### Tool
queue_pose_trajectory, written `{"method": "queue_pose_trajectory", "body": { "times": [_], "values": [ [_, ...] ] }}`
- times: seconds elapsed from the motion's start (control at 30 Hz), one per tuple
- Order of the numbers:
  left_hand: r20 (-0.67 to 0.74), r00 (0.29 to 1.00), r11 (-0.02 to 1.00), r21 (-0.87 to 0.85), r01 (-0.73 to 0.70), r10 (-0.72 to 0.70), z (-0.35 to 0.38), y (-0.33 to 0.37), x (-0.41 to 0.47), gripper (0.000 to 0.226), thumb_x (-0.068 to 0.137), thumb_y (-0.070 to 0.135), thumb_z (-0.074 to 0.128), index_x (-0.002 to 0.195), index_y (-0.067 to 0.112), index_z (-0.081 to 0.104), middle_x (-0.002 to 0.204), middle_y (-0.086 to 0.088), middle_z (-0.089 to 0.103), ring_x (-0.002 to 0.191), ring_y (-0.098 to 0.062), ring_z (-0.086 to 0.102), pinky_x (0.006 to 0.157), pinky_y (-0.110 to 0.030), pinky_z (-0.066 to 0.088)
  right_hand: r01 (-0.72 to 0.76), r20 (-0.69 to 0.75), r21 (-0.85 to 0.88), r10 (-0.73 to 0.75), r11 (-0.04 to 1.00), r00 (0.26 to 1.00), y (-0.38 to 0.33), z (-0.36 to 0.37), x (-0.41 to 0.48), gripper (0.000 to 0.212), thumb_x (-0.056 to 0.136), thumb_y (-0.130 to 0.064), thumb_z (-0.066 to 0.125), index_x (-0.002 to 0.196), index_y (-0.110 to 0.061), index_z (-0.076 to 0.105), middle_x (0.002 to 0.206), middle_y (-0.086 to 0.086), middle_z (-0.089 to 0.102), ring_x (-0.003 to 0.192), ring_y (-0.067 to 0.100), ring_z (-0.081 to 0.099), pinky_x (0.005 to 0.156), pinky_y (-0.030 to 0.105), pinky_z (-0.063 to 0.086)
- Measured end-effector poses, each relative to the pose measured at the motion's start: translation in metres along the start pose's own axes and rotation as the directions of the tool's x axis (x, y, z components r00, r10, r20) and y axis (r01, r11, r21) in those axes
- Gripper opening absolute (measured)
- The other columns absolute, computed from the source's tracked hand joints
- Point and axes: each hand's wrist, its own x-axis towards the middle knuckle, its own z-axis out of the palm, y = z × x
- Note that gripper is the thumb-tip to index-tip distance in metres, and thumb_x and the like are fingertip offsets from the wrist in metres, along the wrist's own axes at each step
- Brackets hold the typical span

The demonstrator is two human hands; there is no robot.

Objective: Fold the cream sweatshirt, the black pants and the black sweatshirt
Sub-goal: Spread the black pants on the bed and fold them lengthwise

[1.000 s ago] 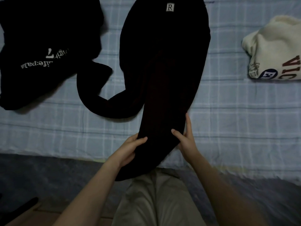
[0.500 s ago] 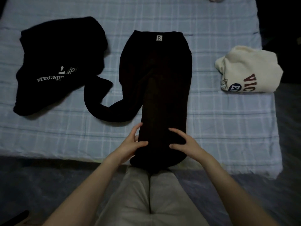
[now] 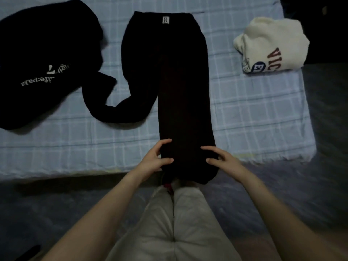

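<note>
The pants [image 3: 180, 81] are black, with a small white label [image 3: 165, 20] bearing a dark R. The black sweatshirt [image 3: 47, 53] carries white lettering. The cream sweatshirt [image 3: 271, 40] has maroon letters and a round navy badge with white letters. The sheet [image 3: 254, 119] is pale blue, checked with white lines. The floor [image 3: 47, 204] is mottled grey-blue. The person's trousers [image 3: 178, 232] are beige.

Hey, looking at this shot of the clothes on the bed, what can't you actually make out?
Head view:
Black sweatshirt: left part cut off by the frame edge; its white print is too blurred to read.
Cream sweatshirt: the lettering runs under its fold.
Black pants: creases and seams are lost in dim light.
Left hand, right hand: pinching or just resting on the pants, unclear against black cloth.
</note>
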Motion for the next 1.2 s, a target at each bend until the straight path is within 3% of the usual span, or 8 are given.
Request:
{"method": "queue_pose_trajectory", "body": {
  "times": [0.13, 0.23, 0.4, 0.57, 0.8, 0.9, 1.1, 1.2],
  "values": [
    [0.081, 0.995, 0.996, 0.067, -0.056, 0.051, 0.002, -0.015, -0.018, 0.063, 0.083, 0.007, 0.075, 0.134, 0.037, 0.051, 0.125, -0.004, 0.063, 0.112, -0.017, 0.065, 0.09, -0.033, 0.056, 0.008, -0.136, 0.12, 0.009, 0.993, 0.991, 0.012, 0.012, -0.024, 0.052, 0.085, -0.021, 0.075, 0.132, -0.036, 0.058, 0.133, 0.002, 0.061, 0.123, 0.022, 0.058, 0.105, 0.038, 0.047],
    [0.085, 0.993, 0.992, 0.091, -0.091, 0.083, 0.014, -0.04, -0.031, 0.068, 0.083, -0.002, 0.072, 0.137, 0.032, 0.049, 0.133, 0.001, 0.058, 0.115, -0.012, 0.062, 0.087, -0.024, 0.053, 0.017, -0.098, 0.092, -0.008, 0.996, 0.995, 0.022, 0.03, -0.044, 0.063, 0.086, 0.004, 0.068, 0.141, -0.021, 0.048, 0.134, -0.007, 0.056, 0.12, -0.001, 0.056, 0.096, 0.018, 0.048],
    [0.085, 0.993, 0.99, 0.115, -0.086, 0.076, 0.028, -0.066, -0.041, 0.069, 0.086, 0.002, 0.071, 0.142, 0.031, 0.044, 0.136, -0.002, 0.052, 0.115, -0.015, 0.063, 0.089, -0.027, 0.055, 0.046, -0.282, 0.022, -0.038, 0.999, 0.959, 0.046, 0.03, -0.06, 0.051, 0.087, 0.012, 0.063, 0.134, -0.005, 0.053, 0.124, 0.009, 0.063, 0.106, -0.002, 0.063, 0.098, 0.029, 0.052],
    [-0.035, 0.995, 0.989, 0.121, -0.089, 0.094, 0.063, -0.101, -0.029, 0.073, 0.085, 0.0, 0.071, 0.145, 0.03, 0.042, 0.14, -0.002, 0.052, 0.116, -0.017, 0.061, 0.095, -0.038, 0.054, 0.055, -0.341, -0.016, -0.057, 0.998, 0.938, 0.079, 0.018, -0.061, 0.049, 0.088, 0.012, 0.06, 0.133, -0.009, 0.053, 0.13, 0.008, 0.059, 0.109, -0.01, 0.058, 0.092, 0.01, 0.046],
    [-0.223, 0.974, 0.997, 0.07, -0.03, 0.045, 0.093, -0.169, 0.02, 0.073, 0.084, -0.016, 0.061, 0.14, 0.027, 0.043, 0.134, 0.005, 0.053, 0.115, 0.008, 0.054, 0.087, -0.012, 0.048, 0.021, -0.276, -0.003, -0.021, 1.0, 0.961, 0.163, 0.022, -0.021, 0.043, 0.094, 0.003, 0.058, 0.133, -0.013, 0.049, 0.132, 0.003, 0.056, 0.121, 0.007, 0.056, 0.102, 0.035, 0.051],
    [-0.244, 0.969, 0.995, 0.096, -0.012, 0.035, 0.094, -0.19, 0.041, 0.073, 0.084, -0.018, 0.059, 0.142, 0.022, 0.043, 0.133, 0.006, 0.052, 0.118, 0.003, 0.052, 0.087, -0.008, 0.046, 0.021, -0.279, -0.01, -0.023, 1.0, 0.96, 0.193, 0.028, -0.002, 0.044, 0.094, 0.005, 0.057, 0.134, -0.012, 0.048, 0.132, -0.001, 0.055, 0.123, 0.013, 0.056, 0.103, 0.043, 0.049],
    [-0.314, 0.948, 0.928, 0.367, 0.065, 0.058, 0.093, -0.168, 0.026, 0.069, 0.078, 0.022, 0.072, 0.141, 0.028, 0.047, 0.127, -0.012, 0.054, 0.117, -0.023, 0.056, 0.103, -0.036, 0.046, -0.093, -0.319, -0.386, -0.038, 0.918, 0.947, 0.166, 0.018, -0.015, 0.046, 0.094, -0.017, 0.062, 0.137, -0.026, 0.05, 0.13, 0.008, 0.047, 0.118, 0.027, 0.052, 0.098, 0.037, 0.046],
    [-0.299, 0.897, 0.73, 0.682, -0.037, 0.326, 0.093, -0.121, -0.004, 0.052, 0.092, 0.025, 0.063, 0.141, 0.016, 0.049, 0.127, -0.009, 0.055, 0.118, -0.023, 0.051, 0.103, -0.033, 0.041, 0.031, -0.306, -0.607, -0.27, 0.794, 0.913, 0.112, 0.013, -0.035, 0.041, 0.094, -0.026, 0.058, 0.134, -0.018, 0.056, 0.136, 0.01, 0.051, 0.126, 0.028, 0.047, 0.102, 0.041, 0.044]
  ]
}}
